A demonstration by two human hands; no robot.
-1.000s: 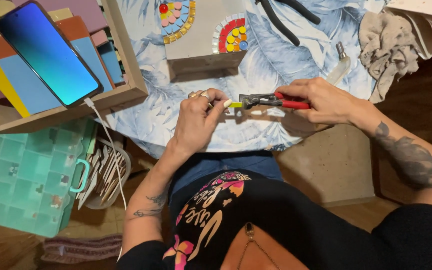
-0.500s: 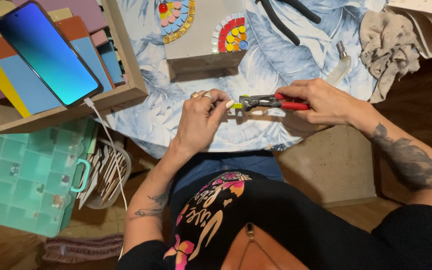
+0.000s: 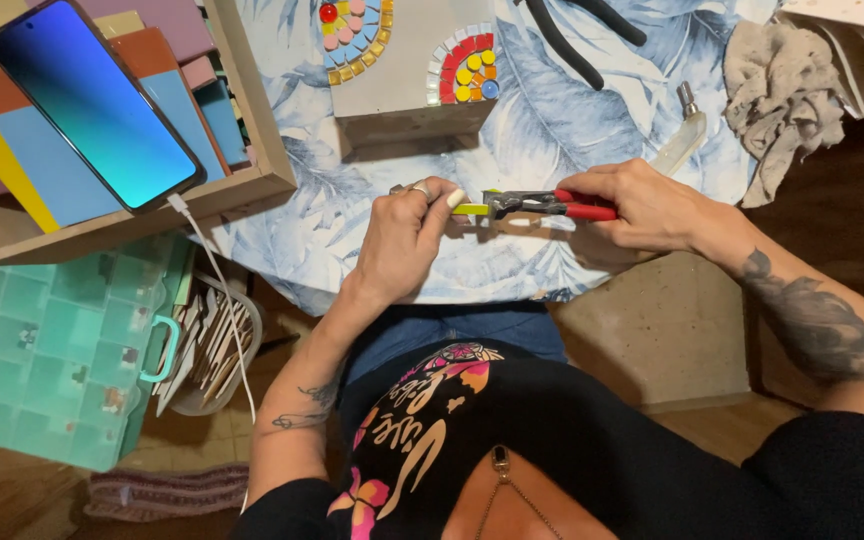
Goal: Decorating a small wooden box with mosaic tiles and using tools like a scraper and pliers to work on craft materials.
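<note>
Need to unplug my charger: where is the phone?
In the head view, upper left: the phone lies on coloured tile sheets in the wooden tray, above the teal organiser box.

Home craft corner, mosaic hobby setup. Desk (image 3: 592,130) under leaf-print cloth carries half-tiled mosaic block (image 3: 407,60). Left of block: wooden tray (image 3: 252,180) of coloured tile sheets, phone (image 3: 92,100) on top. Below tray: teal compartment organiser (image 3: 42,350). Right of block: black-handled nippers (image 3: 582,30), crumpled rag (image 3: 782,90).

Both hands meet at centre, left hand (image 3: 402,235) pinching, right hand (image 3: 647,205) clenched.
</note>
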